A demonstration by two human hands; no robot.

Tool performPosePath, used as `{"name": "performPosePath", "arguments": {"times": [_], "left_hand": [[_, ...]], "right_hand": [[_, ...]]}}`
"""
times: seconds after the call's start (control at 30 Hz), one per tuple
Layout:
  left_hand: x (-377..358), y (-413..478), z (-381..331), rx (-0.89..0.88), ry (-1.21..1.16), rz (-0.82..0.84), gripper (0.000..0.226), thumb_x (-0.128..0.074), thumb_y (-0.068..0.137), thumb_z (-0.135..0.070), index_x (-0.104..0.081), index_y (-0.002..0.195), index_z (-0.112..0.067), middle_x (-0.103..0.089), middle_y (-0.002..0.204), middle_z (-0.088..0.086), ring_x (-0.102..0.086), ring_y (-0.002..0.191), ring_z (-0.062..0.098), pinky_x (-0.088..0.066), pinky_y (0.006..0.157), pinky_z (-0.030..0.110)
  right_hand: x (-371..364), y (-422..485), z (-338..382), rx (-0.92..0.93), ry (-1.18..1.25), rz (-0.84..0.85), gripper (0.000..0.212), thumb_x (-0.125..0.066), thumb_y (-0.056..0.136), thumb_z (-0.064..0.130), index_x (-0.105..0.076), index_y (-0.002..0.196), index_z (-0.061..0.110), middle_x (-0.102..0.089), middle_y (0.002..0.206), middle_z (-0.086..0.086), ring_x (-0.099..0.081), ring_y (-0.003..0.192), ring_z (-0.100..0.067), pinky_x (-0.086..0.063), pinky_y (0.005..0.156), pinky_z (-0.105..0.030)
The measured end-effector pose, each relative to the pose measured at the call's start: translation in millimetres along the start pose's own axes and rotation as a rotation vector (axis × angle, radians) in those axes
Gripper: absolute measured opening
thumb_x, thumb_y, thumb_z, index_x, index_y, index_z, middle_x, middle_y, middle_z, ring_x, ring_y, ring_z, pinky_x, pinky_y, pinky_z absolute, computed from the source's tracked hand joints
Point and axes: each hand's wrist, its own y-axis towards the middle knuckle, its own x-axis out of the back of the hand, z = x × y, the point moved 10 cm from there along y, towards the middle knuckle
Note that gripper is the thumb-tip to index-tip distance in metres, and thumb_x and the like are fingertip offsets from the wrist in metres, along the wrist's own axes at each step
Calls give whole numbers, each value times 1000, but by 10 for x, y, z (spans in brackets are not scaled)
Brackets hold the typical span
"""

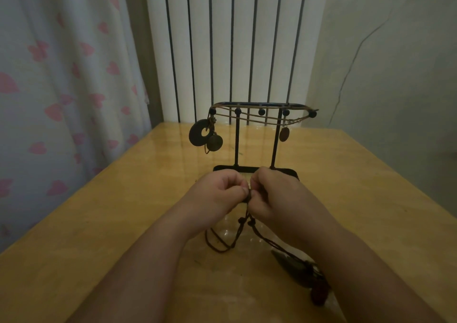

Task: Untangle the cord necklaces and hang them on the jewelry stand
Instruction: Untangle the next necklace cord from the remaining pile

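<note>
- jewelry stand [237, 144]: black metal, upright; two posts on a flat base; ball-tipped pegs along the top bar
- tan cord necklaces [259, 118]: draped across that bar; ring pendant [196, 134] and a disc hang at its left end, oval pendant [284, 134] at its right
- dark cord necklace [251, 221]: knotted; pinched between left hand [217, 191] and right hand [277, 194]; slack loop trailing below

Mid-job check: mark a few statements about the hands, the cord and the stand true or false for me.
1. Both the left hand and the right hand pinch the dark cord necklace. True.
2. The black metal jewelry stand is bare. False: a dark ring-shaped pendant hangs at its left end.
3. An oval brown pendant hangs near the stand's right post. True.
4. The stand lies tipped over on the glossy wooden table. False: it stands upright.
</note>
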Motion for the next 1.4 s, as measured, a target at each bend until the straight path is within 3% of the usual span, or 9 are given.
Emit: {"name": "performPosePath", "arguments": {"times": [0.2,0.4,0.67,1.0,1.13,1.4], "left_hand": [[2,4,-18,-14,28,1,17,-56,93,-16,-62,79,-24,-55,56,-19,-46,52,-3,-38,57,23],[-19,-7,10,-3,-58,31,26,-52,94,-15,-59,73,-29,-51,64,-5,-43,60,14,-39,59,36],[-54,-9,18,5,-75,58,21,-50,95,-13,-60,79,-20,-50,64,-4,-43,59,14,-39,58,32],[-40,-7,38,6,-29,75,21,-53,94,-16,-61,76,-25,-53,65,-4,-44,60,14,-40,59,34],[-110,-11,55,22,-127,138,22,-48,94,-14,-58,76,-21,-48,72,5,-40,62,18,-36,58,33],[-133,16,78,22,-215,141,16,-49,86,-21,-56,71,-24,-47,68,0,-40,59,12,-36,55,27]], "right_hand": [[-4,-2,-21,10,4,0,18,-53,93,30,-41,81,37,-52,82,10,-51,72,-8,-50,67,-26],[42,-8,-27,26,44,-28,15,-57,91,32,-46,83,38,-54,80,11,-53,71,-5,-45,62,-19],[32,-10,11,29,17,-23,14,-53,93,31,-44,83,35,-54,81,10,-53,72,-8,-53,67,-28],[-19,-12,13,27,10,14,15,-52,94,30,-43,83,35,-53,84,10,-53,76,-9,-52,70,-28],[-21,-20,44,35,40,6,18,-51,93,30,-41,80,36,-53,82,9,-54,74,-9,-51,67,-24],[-4,-22,59,46,83,-39,17,-50,93,27,-41,81,35,-52,82,8,-51,73,-10,-50,67,-28]]}}
